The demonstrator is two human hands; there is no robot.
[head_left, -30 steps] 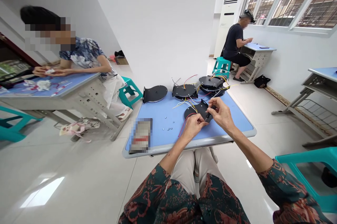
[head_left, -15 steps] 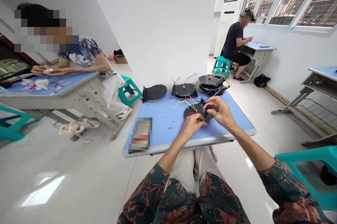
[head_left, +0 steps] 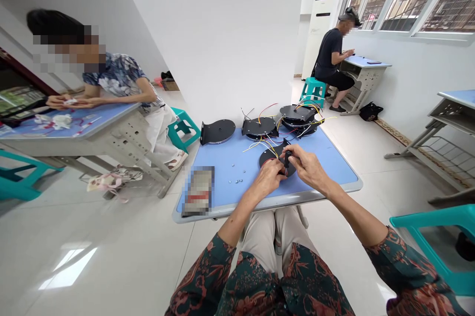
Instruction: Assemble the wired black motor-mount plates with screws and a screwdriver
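Note:
A black round plate (head_left: 266,157) with a raised bracket edge lies on the blue table (head_left: 218,158) in front of me, with red, yellow and white wires on it. My right hand (head_left: 309,170) grips a short black screwdriver (head_left: 287,158) upright over the plate's right part. Against the plate, by the screwdriver's lower end, my left hand (head_left: 267,177) has its fingertips pinched together; what they hold is too small to make out. Several small screws (head_left: 238,181) are scattered to the left of my hands.
Along the table's back stand another black plate (head_left: 218,130), a wired plate pair (head_left: 260,127) and a wired stack (head_left: 297,113). A blurred-out flat item (head_left: 199,191) lies at the front left. One person (head_left: 122,76) sits at the left desk, another (head_left: 330,54) at the far right.
My right hand has brought the screwdriver left and down, upright onto the plate. My left hand's fingertips have closed in near its lower end.

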